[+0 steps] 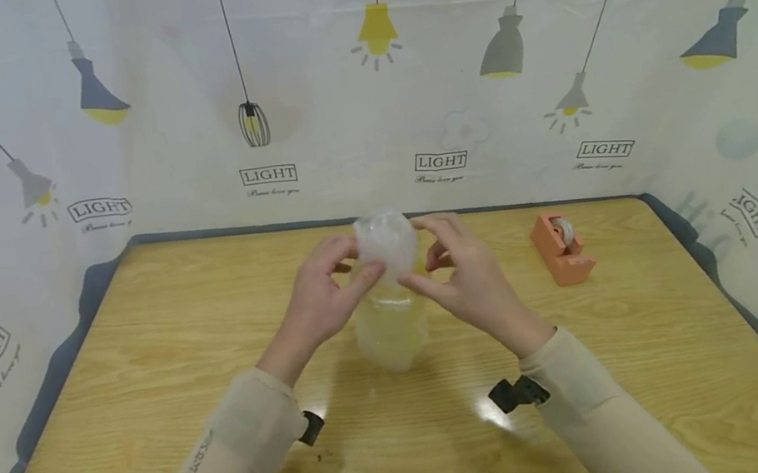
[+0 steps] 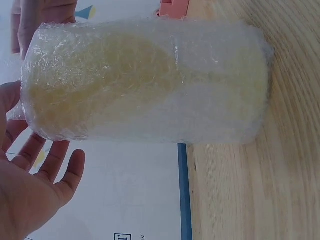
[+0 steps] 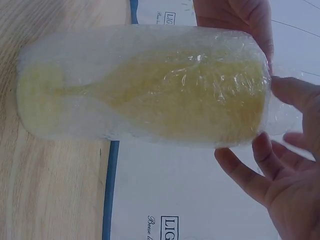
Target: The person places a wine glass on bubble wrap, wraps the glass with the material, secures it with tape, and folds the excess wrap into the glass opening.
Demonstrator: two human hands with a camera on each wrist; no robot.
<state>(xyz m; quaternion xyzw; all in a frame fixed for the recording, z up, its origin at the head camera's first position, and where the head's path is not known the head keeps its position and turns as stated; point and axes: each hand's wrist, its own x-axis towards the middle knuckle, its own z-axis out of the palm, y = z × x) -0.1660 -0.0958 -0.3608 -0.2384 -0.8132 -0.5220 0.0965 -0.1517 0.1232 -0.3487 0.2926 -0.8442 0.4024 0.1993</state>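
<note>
A yellow wine glass stands upright on the table, wrapped in clear bubble wrap. The wrap rises past the bowl as a loose, whitish collar. My left hand pinches this upper wrap from the left side, with its thumb over the near edge and the other fingers spread around it in the left wrist view. From the right, my right hand pinches the same upper edge between thumb and fingers. The glass's stem and foot show blurred through the wrap in both wrist views.
An orange tape dispenser with a roll of tape stands at the right on the wooden table. A pale cloth printed with lamps hangs round the back and sides.
</note>
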